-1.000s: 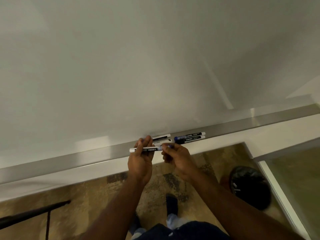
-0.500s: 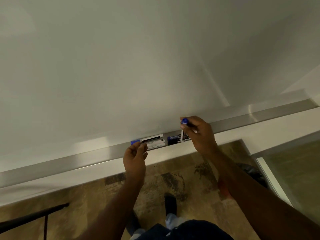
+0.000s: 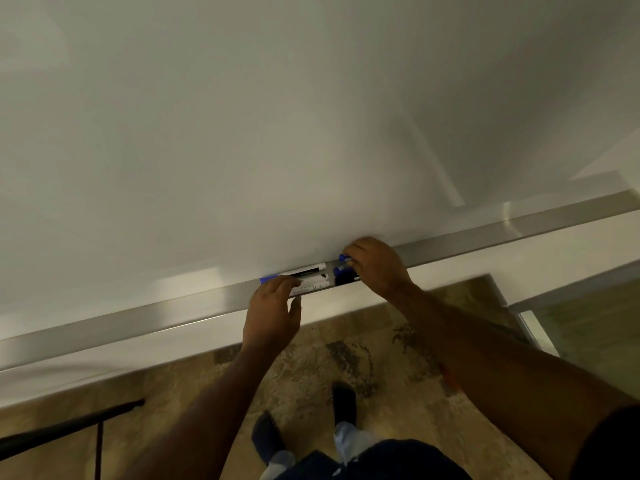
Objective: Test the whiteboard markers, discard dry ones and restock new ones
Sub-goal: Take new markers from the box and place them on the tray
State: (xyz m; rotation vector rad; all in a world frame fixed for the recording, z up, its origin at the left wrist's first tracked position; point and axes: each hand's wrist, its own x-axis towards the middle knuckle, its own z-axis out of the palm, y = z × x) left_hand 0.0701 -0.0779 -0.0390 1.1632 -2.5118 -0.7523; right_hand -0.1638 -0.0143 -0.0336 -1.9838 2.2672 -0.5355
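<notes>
The whiteboard (image 3: 277,116) fills the upper view, with a metal tray (image 3: 138,320) along its bottom edge. Several white-barrelled markers (image 3: 313,276) lie side by side in the tray, and dark blue caps (image 3: 341,273) show just to their right. My left hand (image 3: 273,308) reaches up from below; its fingertips grip a blue-capped marker (image 3: 265,280) lying in the tray. My right hand (image 3: 375,266) is closed around a blue marker (image 3: 343,258) at the tray, against the board's lower edge. Most of that marker is hidden by the fingers.
Below the tray runs a white wall strip (image 3: 104,362), then a mottled brown floor (image 3: 346,355) with my two feet (image 3: 343,400). A black rail (image 3: 69,427) crosses the lower left. A glass panel with a white frame (image 3: 540,334) stands at the right.
The marker held between both hands was separated. My right hand lifted its blue marker toward the board, then lowered it to the tray; my left hand moved up to the tray's left markers.
</notes>
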